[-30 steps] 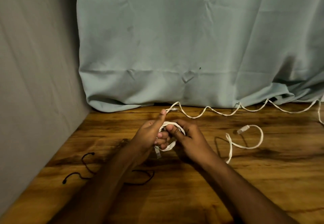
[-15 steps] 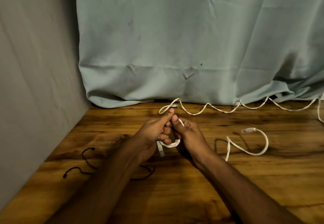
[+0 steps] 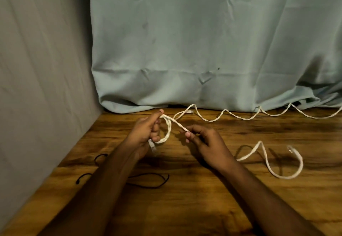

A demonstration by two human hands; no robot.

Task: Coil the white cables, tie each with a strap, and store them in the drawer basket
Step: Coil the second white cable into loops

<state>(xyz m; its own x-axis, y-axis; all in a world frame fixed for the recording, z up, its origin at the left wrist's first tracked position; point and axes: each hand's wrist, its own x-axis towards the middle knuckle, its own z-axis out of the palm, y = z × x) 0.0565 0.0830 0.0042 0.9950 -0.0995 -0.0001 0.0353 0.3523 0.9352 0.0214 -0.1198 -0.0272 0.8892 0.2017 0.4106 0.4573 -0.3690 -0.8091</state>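
Observation:
My left hand (image 3: 146,130) holds a small coil of a flat white cable (image 3: 168,130), with one plug end hanging below its fingers. A short stretch of that cable runs to my right hand (image 3: 205,141), which pinches it between thumb and fingertips. Past my right wrist the same cable lies in a loose loop (image 3: 268,163) on the wooden table (image 3: 203,208), ending in a clear plug at the right. A second white cable (image 3: 240,117) snakes along the table's back edge. Thin black straps (image 3: 148,184) lie partly under my left forearm.
A pale green cloth (image 3: 203,50) hangs behind the table and bunches on its back edge. A grey fabric wall (image 3: 40,69) closes the left side. No drawer or basket is in view.
My hands have drawn apart. The right hand moved right, pulling a length of cable out from the coil in my left hand. The loose loop on the table slid right.

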